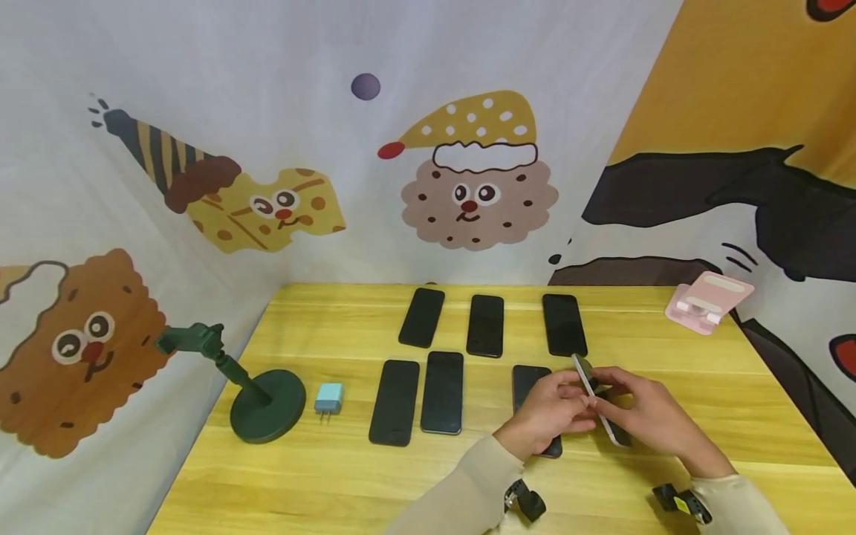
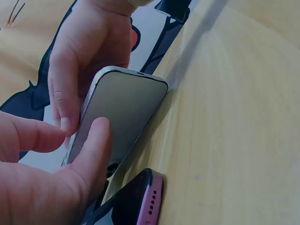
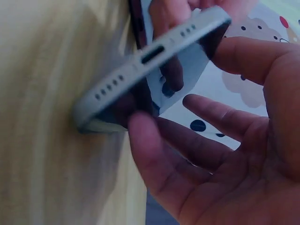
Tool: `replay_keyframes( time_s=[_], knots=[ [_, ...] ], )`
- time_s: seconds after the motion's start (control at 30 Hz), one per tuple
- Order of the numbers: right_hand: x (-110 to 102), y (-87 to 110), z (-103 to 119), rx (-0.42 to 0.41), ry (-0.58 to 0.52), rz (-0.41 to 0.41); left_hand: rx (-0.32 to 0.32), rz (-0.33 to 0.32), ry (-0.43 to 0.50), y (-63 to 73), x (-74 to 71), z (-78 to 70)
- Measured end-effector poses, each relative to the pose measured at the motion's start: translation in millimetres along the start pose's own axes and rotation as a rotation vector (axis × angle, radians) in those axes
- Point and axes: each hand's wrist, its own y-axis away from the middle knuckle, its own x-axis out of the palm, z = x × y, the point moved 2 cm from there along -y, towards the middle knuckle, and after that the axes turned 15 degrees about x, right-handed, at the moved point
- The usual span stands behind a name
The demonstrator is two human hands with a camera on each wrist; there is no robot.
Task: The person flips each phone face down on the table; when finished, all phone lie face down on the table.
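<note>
Both hands are at a silver-edged phone [image 1: 594, 401], which stands tilted on edge just above the table, right of the lying phones. In the left wrist view its glossy face [image 2: 126, 103] shows a thin black border. My left hand [image 1: 548, 409] pinches its upper edge, the thumb [image 2: 96, 140] over that face and the index fingertip at the rim. From the other side my right hand [image 1: 652, 416] holds it. The right wrist view shows the phone's end with a charging port [image 3: 153, 55]. Partly under my left hand lies a dark phone [image 1: 531, 379] with a pink edge [image 2: 149, 201].
Several more black phones lie in two loose rows, among them one [image 1: 565, 325] at the back right and one [image 1: 394, 403] nearer the left. A blue plug charger [image 1: 329, 398] and a green stand [image 1: 267, 409] are at the left, a pink phone stand [image 1: 709, 301] at the back right.
</note>
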Motion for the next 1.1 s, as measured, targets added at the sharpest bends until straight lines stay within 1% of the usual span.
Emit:
replay_keyframes(
  time_s=[0.07, 0.23, 0.37, 0.53, 0.6, 0.67, 0.83, 0.97, 1.1],
  knots=[
    [-2.5, -0.9, 2.4, 0.000, 0.003, 0.006, 0.007, 0.005, 0.005, -1.0, 0.4, 1.3],
    [-9.3, -1.0, 7.8, 0.020, -0.010, 0.033, 0.012, 0.045, 0.024, -3.8, 0.5, 3.5],
    [-14.5, -0.9, 9.4, 0.078, -0.026, 0.056, -0.009, 0.074, 0.032, -5.7, -0.3, 5.0],
    [-19.2, -0.4, 5.7, 0.153, -0.026, 0.051, -0.030, 0.086, 0.033, -8.1, -2.5, 7.8],
    [-21.0, 1.3, 4.2, 0.167, -0.029, 0.041, -0.031, 0.081, 0.038, -8.6, -3.6, 8.4],
    [-23.5, 3.6, 4.5, 0.181, -0.039, 0.029, -0.028, 0.063, 0.045, -9.4, -4.5, 8.9],
    [-32.7, 9.7, 11.2, 0.188, -0.047, -0.033, -0.019, 0.032, 0.051, -8.8, -4.2, 8.3],
    [-37.6, 13.5, 16.1, 0.177, -0.069, -0.084, -0.028, 0.055, 0.076, -7.3, -1.8, 8.4],
    [-38.1, 15.6, 16.2, 0.185, -0.092, -0.114, -0.027, 0.063, 0.112, -6.9, 1.0, 8.0]
  ],
)
